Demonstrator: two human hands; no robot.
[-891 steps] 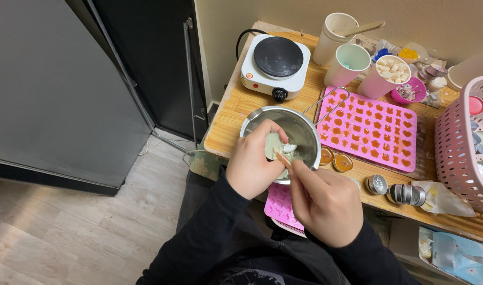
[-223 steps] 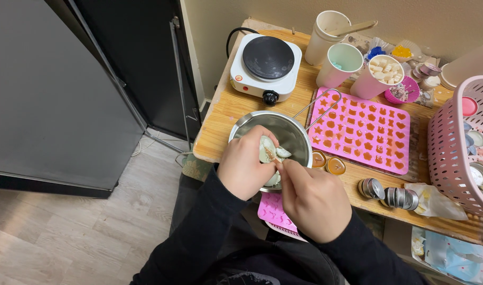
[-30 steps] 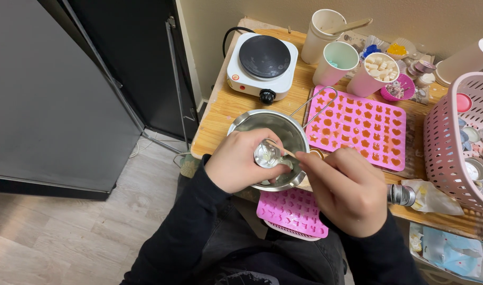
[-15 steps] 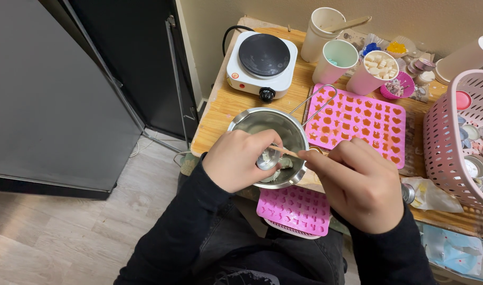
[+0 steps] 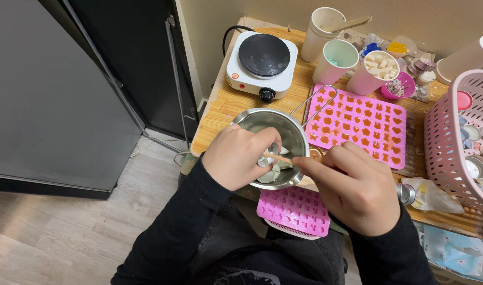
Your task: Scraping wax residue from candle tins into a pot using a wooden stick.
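Left hand [image 5: 236, 158] closed on small silvery cup over round steel pan [image 5: 270, 145]; right hand [image 5: 357, 187] pinching thin wooden stick [image 5: 275, 157], scraping; likely risk: pale lumps flicked past rim onto wooden bench [image 5: 225, 108].

One head-worn camera looks steeply down from above and close; the desk [image 5: 220, 108] fills twelve to three o'clock, the floor [image 5: 67, 232] lies toward eight o'clock.
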